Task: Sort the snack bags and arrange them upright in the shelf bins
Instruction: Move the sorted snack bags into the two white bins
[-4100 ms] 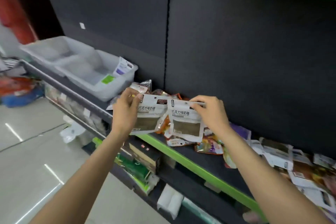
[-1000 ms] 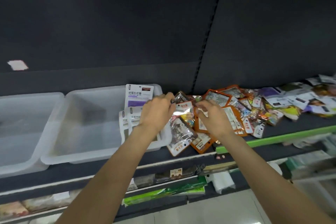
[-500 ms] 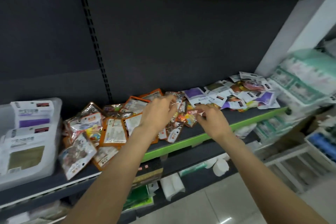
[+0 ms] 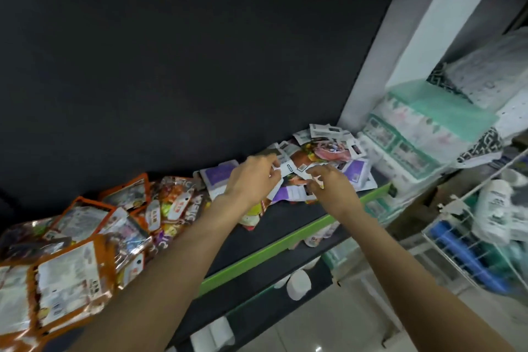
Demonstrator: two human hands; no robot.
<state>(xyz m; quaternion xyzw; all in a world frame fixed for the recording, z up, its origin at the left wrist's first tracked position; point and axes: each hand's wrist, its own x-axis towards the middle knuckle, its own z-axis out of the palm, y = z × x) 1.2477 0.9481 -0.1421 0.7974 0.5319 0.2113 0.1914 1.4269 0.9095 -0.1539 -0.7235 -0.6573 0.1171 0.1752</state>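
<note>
A heap of white and purple snack bags [image 4: 328, 148] lies at the right end of the dark shelf [image 4: 285, 220]. Both my hands are over its front side. My left hand [image 4: 251, 180] has curled fingers and pinches the white top edge of one bag [image 4: 287, 167]. My right hand [image 4: 331, 184] pinches the white tab of another bag [image 4: 315, 178] close beside it. A second heap of orange-edged clear snack bags [image 4: 85, 220] covers the shelf's left part, under my left forearm. The shelf bins are out of view.
The shelf has a green front edge [image 4: 285, 241], with lower shelves of goods under it. Wrapped tissue packs [image 4: 414, 134] stand right of the shelf end. A white wire basket [image 4: 471, 240] holding a white bottle [image 4: 494, 203] stands at the far right.
The view has swung right, away from the bins, past the orange bags. Both hands have moved from the orange heap to the white and purple heap and now pinch bags there.
</note>
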